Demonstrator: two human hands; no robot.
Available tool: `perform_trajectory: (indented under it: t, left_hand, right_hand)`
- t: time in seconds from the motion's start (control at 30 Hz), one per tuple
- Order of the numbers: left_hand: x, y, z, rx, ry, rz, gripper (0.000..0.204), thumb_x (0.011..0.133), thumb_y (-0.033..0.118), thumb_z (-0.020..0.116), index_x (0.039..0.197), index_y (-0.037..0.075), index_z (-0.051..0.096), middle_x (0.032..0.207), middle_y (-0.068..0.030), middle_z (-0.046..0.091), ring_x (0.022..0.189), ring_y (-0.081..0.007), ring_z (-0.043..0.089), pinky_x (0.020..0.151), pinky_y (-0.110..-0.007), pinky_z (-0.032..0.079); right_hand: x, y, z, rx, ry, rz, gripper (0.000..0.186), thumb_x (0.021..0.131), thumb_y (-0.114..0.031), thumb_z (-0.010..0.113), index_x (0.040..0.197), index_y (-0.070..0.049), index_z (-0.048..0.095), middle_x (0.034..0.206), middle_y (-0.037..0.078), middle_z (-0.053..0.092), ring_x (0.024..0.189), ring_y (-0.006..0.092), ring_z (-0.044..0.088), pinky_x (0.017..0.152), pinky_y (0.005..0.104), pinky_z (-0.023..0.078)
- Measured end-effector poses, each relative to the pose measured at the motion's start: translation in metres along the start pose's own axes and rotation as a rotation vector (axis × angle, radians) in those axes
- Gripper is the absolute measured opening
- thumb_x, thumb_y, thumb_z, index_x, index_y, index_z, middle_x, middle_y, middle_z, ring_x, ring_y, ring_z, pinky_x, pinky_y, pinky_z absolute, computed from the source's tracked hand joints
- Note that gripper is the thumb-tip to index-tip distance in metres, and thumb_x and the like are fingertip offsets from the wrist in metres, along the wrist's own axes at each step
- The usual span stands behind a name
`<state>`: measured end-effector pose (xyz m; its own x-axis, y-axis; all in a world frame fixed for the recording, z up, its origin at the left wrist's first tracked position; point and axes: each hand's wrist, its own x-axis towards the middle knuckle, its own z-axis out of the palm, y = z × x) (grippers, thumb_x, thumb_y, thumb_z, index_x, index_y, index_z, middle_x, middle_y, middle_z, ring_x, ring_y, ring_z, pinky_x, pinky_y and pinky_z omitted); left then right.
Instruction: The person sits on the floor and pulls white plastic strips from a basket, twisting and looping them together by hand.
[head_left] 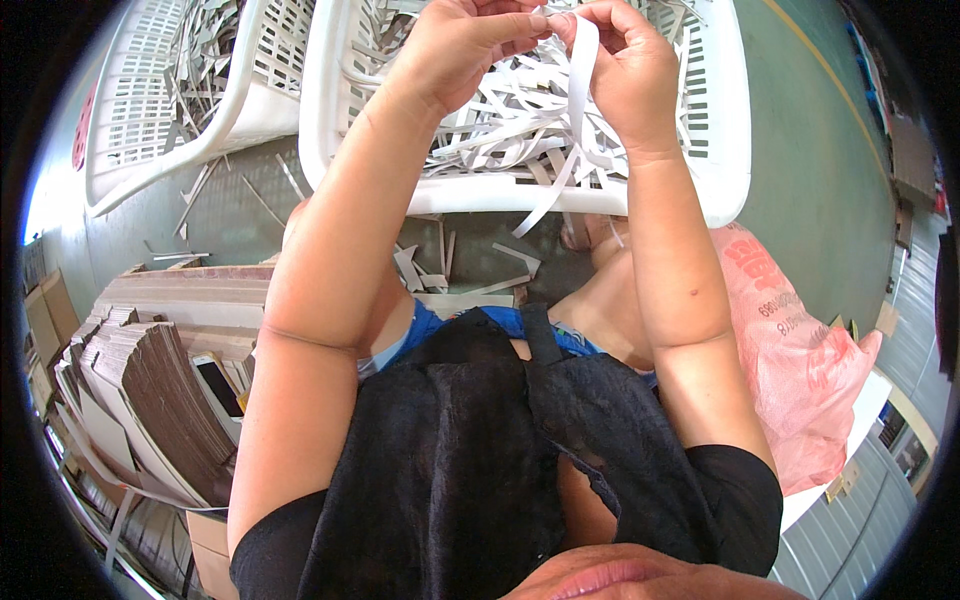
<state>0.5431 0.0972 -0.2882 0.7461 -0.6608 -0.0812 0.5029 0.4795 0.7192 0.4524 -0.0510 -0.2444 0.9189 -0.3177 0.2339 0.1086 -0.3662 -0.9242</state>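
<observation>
Over a white plastic basket (731, 120) full of tangled paper strips (490, 130), my left hand (460, 50) and my right hand (630, 80) meet at the top of the view. Both pinch a white strip (582, 90) near its upper end, fingertips close together. The strip hangs down between them, curving across the near rim of the basket. My forearms reach up from either side of a black apron (440, 450).
A second white basket (120, 140) with grey strips stands at upper left. Stacked cardboard pieces (140, 400) with a phone (217, 385) sit left of me. A pink printed sack (790, 400) is at my right. Loose offcuts (515, 260) lie on the green floor.
</observation>
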Motion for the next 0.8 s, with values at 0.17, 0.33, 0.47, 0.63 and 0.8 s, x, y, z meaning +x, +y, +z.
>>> perform_trajectory:
  t: [0.17, 0.33, 0.47, 0.63, 0.8]
  left_hand:
    - [0.001, -0.003, -0.003, 0.117, -0.054, 0.041, 0.020, 0.090, -0.002, 0.075, 0.106, 0.004, 0.066, 0.097, -0.0066, 0.071, 0.089, -0.0175, 0.072, 0.079, -0.028, 0.057]
    - [-0.002, -0.001, -0.002, 0.048, -0.015, -0.052, 0.021, 0.090, -0.004, 0.072, 0.107, 0.005, 0.065, 0.098, -0.0071, 0.071, 0.090, -0.0186, 0.072, 0.081, -0.030, 0.058]
    - [-0.004, 0.009, -0.007, -0.041, 0.005, -0.192, 0.020, 0.089, -0.003, 0.071, 0.107, 0.006, 0.065, 0.096, -0.0068, 0.071, 0.089, -0.0195, 0.072, 0.081, -0.031, 0.057]
    - [-0.006, 0.022, -0.014, 0.034, -0.070, -0.297, 0.018, 0.089, 0.000, 0.072, 0.103, 0.007, 0.065, 0.092, -0.0050, 0.071, 0.081, -0.0163, 0.070, 0.078, -0.032, 0.057]
    - [-0.004, 0.018, -0.016, -0.016, -0.016, -0.268, 0.019, 0.088, 0.000, 0.074, 0.104, 0.006, 0.065, 0.091, -0.0050, 0.070, 0.080, -0.0164, 0.069, 0.077, -0.031, 0.057]
  right_hand:
    - [0.001, 0.023, -0.004, 0.152, -0.034, 0.109, 0.008, 0.096, -0.006, 0.069, 0.099, -0.003, 0.062, 0.080, -0.002, 0.063, 0.073, 0.0069, 0.061, 0.067, 0.0232, 0.050]
    - [0.003, 0.012, 0.003, 0.313, -0.084, 0.116, 0.008, 0.097, -0.001, 0.064, 0.105, -0.003, 0.061, 0.087, -0.001, 0.063, 0.078, 0.0066, 0.061, 0.071, 0.0226, 0.051]
    - [0.004, 0.015, -0.001, 0.345, -0.224, 0.012, 0.015, 0.095, 0.000, 0.065, 0.110, -0.002, 0.062, 0.095, 0.001, 0.065, 0.087, 0.0081, 0.064, 0.077, 0.0239, 0.053]
    - [0.000, 0.003, -0.014, -0.012, -0.224, -0.209, 0.021, 0.088, -0.001, 0.074, 0.108, -0.001, 0.067, 0.096, 0.005, 0.070, 0.087, 0.0113, 0.067, 0.077, 0.0262, 0.054]
    - [-0.003, -0.017, -0.016, -0.246, -0.118, -0.244, 0.011, 0.088, -0.006, 0.077, 0.096, -0.003, 0.071, 0.077, 0.007, 0.069, 0.069, 0.0138, 0.066, 0.063, 0.0286, 0.051]
